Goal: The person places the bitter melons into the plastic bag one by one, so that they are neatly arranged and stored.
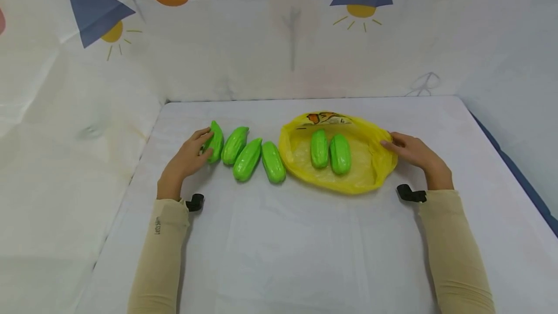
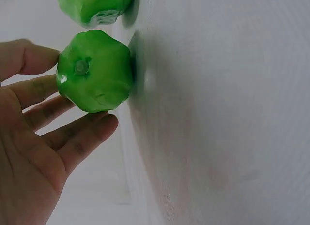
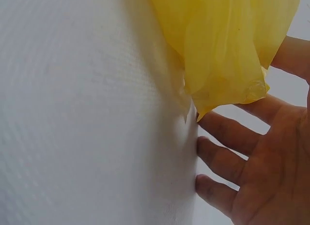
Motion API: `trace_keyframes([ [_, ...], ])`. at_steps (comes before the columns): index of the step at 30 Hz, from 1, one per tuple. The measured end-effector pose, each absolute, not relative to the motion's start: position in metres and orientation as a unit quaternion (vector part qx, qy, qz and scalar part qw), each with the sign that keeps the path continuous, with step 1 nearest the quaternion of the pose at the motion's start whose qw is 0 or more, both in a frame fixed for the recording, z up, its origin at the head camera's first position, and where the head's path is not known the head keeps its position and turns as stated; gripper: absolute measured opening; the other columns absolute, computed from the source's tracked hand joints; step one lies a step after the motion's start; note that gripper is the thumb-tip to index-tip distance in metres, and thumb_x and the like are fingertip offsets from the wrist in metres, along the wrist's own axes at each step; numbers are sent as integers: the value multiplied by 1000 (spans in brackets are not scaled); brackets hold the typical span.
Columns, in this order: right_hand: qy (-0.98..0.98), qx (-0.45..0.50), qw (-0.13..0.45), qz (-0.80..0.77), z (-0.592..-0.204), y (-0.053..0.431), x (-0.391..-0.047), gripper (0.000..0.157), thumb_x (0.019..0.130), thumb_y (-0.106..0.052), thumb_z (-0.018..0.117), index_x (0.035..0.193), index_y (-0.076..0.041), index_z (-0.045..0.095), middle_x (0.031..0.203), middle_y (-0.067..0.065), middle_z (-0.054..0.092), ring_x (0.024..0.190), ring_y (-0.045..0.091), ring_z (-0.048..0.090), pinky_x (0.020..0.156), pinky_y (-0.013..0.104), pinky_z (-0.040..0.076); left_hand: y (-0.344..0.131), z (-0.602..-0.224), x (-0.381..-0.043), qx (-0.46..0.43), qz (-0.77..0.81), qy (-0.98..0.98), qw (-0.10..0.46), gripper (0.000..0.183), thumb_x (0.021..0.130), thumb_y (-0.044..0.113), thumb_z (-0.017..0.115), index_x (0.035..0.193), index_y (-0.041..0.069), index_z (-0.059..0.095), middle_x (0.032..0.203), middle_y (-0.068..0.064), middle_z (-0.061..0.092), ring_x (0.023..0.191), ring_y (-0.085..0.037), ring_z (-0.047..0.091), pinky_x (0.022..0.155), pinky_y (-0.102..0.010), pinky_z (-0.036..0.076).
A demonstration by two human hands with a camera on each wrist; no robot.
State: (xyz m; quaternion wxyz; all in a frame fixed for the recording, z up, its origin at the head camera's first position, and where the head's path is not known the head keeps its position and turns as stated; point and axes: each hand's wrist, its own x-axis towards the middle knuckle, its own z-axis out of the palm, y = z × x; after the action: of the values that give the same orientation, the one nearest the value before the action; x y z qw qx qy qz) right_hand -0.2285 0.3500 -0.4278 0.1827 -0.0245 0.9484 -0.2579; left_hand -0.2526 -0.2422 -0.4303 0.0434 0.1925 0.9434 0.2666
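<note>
Six green vegetables (image 1: 247, 160) are spread across the middle of the frame, four in a slanting row left of centre and two side by side inside a yellow bag (image 1: 322, 183) right of centre! Out at the left end, the left hand (image 1: 187, 156) has the leftmost vegetable (image 1: 215, 144), thumb on one side, fingers on the other, the grip only as wide as the vegetable itself. In the left wrist view its rounded end faces the camera, just beside the table (image 1: 279, 246), with a second one peeking in at the upper left. Over on the right, the right hand (image 1: 416, 151) pinches the bag's right rim, thumb over the edge, while the lower fingers fan apart in the right wrist view. And look at that bag: mouth gaping wide, a printed patch (image 1: 329, 119) along its upper rim, the row's last vegetable lying right beside its left edge! Beige sleeves (image 1: 453, 246) run up from both lower corners, a black device (image 1: 411, 194) at each wrist, and blue lamp prints (image 1: 98, 8) decorate the white sheet (image 1: 244, 47) across the top.
</note>
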Motion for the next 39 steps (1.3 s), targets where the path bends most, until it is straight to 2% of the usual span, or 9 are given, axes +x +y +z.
trace_keyframes([
  [3,949,-24,185,-253,-428,350,-230,85,98,-61,36,154,2,21,154,33,25,140,52,23,111,70,20,-244,-429,-253,203,258,944,41,56,98,8,49,149,-9,31,156,-27,26,139,-46,32,108,-59,36],
  [9,952,-21,184,-246,-428,349,-228,86,98,-63,36,154,2,22,154,33,25,141,52,23,112,70,20,-243,-428,-252,189,260,944,74,69,92,13,56,152,-5,27,161,-19,18,129,-47,45,103,-58,42],
  [13,952,-26,186,-242,-427,348,-230,86,98,-62,36,154,3,22,154,33,25,140,52,24,112,70,20,-244,-428,-251,181,252,946,93,79,88,16,64,153,-3,24,164,-15,14,140,-44,34,109,-57,39],
  [17,952,-29,184,-243,-427,349,-231,86,98,-62,36,154,2,22,154,33,26,139,52,24,111,70,20,-243,-427,-251,178,238,951,84,83,86,21,71,153,-2,26,162,-18,19,147,-42,21,115,-58,29],
  [23,953,-33,184,-237,-426,350,-231,84,99,-60,35,153,4,24,153,34,27,138,53,25,111,70,21,-243,-426,-252,173,249,950,75,90,84,25,77,153,-1,26,161,-18,22,146,-41,22,118,-58,22],
  [28,953,-40,180,-240,-426,350,-229,81,100,-57,36,152,5,25,152,35,27,138,53,25,111,70,21,-244,-429,-252,157,261,949,86,89,84,26,78,154,3,26,162,-18,13,129,-45,46,107,-58,39],
  [31,953,-44,177,-243,-425,350,-229,81,100,-57,37,152,5,25,153,34,27,139,53,24,111,70,21,-245,-430,-253,146,259,951,87,92,84,31,78,155,7,25,163,-19,11,130,-46,45,107,-60,38],
  [35,951,-38,183,-246,-425,349,-229,82,100,-57,36,152,4,24,153,34,27,139,53,25,111,70,21,-245,-432,-255,152,265,948,93,95,83,33,79,155,7,23,162,-21,16,142,-46,28,113,-62,28],
  [39,951,-37,186,-243,-426,349,-229,82,100,-58,36,152,4,24,151,35,29,136,52,28,109,71,23,-244,-436,-255,149,287,941,97,97,80,29,82,155,7,24,161,-21,18,136,-46,38,111,-59,35],
])
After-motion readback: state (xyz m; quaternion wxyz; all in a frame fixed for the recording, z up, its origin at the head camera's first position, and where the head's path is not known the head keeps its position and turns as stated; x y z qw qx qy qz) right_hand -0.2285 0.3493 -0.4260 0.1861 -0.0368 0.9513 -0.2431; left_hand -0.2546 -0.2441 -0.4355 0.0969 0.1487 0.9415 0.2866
